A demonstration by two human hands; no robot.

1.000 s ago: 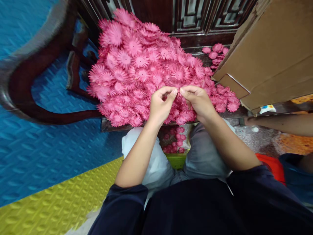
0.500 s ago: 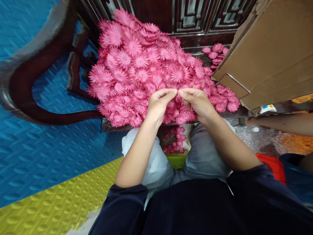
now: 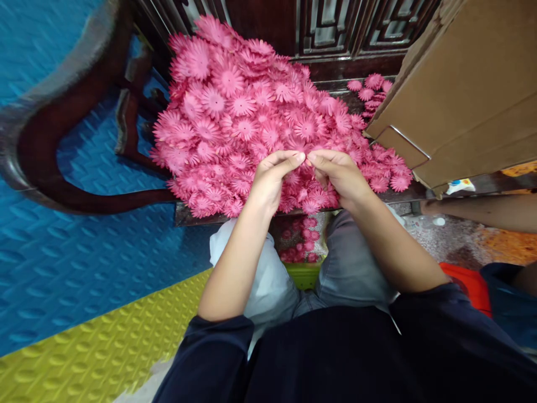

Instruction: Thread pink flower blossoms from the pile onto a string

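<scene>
A large heap of pink fabric flower petals (image 3: 235,112) covers a dark wooden bench (image 3: 184,215) in front of me. My left hand (image 3: 272,179) and my right hand (image 3: 339,176) meet over the near edge of the heap. Their thumbs and forefingers pinch together on a pink flower piece (image 3: 305,159) held between them; most of that piece is hidden by the fingers. Both forearms reach out from dark blue sleeves.
A brown cardboard box (image 3: 461,89) stands at the right on the bench. A green bin (image 3: 304,271) with several pink flowers sits between my knees. A curved dark wooden armrest (image 3: 46,151) is at the left. Another person's forearm (image 3: 482,212) lies at the right. Blue and yellow floor mats lie left.
Both hands have stayed at the same spot; the fingertips shifted slightly lower and the left fingers flattened a little on the flower piece.
</scene>
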